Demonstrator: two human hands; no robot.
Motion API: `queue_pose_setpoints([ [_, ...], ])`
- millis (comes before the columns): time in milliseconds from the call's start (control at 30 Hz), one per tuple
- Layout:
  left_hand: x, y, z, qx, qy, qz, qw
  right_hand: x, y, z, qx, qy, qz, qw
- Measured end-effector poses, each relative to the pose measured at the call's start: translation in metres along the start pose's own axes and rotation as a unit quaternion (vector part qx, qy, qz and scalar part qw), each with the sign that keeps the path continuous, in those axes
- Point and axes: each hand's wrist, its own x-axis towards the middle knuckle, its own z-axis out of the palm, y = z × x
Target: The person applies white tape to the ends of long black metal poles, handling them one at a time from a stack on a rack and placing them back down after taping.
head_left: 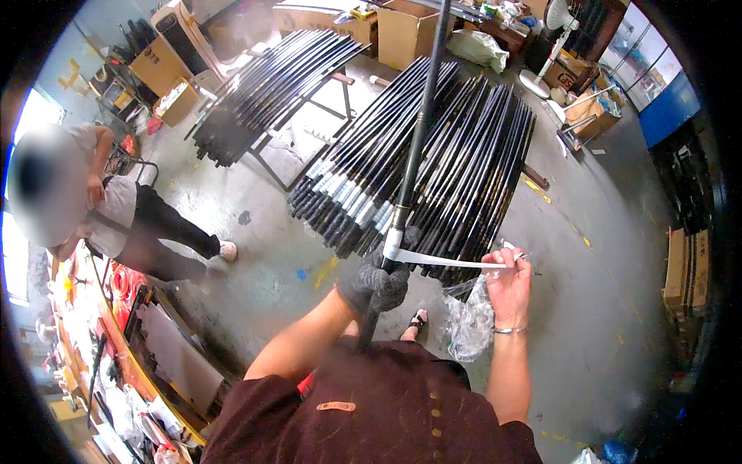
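A long black pole [418,147] stands slanted in front of me, running from the top of the view down toward my body. My left hand [379,284], in a dark grey knit glove, is closed around its lower part. Just above the glove, a white band is wrapped around the pole. From it a white strip of tape [448,261] stretches to the right, taut. Bare, with a bracelet at the wrist, my right hand [510,290] pinches the strip's far end. Crumpled clear plastic film [470,329] hangs beside that hand; whether the fingers hold it too, I cannot tell.
Many black poles lie side by side on a rack [535,178] ahead, some with white bands. More poles [270,85] rest on a second rack at the far left. A person [116,201] stands at left beside a cluttered bench [127,340]. Cardboard boxes [406,35] and a fan [558,14] stand behind.
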Motion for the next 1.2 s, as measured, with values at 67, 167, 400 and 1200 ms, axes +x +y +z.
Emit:
queue_pose_setpoints([
  [67, 0.009, 0.005, 0.002, -0.011, 0.013, -0.029, 0.999, 0.008, -0.006, -0.017, -0.007, 0.003, -0.012, 1.0],
  [167, 0.016, -0.005, -0.019, -0.054, 0.082, -0.032, 0.995, 0.018, -0.033, -0.063, -0.04, 0.091, -0.045, 0.994],
  [400, 0.03, -0.026, 0.005, 0.134, 0.204, -0.033, 0.969, -0.012, -0.159, -0.198, -0.046, 0.206, -0.069, 0.975],
  [1200, 0.01, -0.102, -0.102, 0.567, 0.155, -0.125, 0.799, 0.061, -0.077, -0.081, -0.512, 0.055, 0.135, 0.847],
])
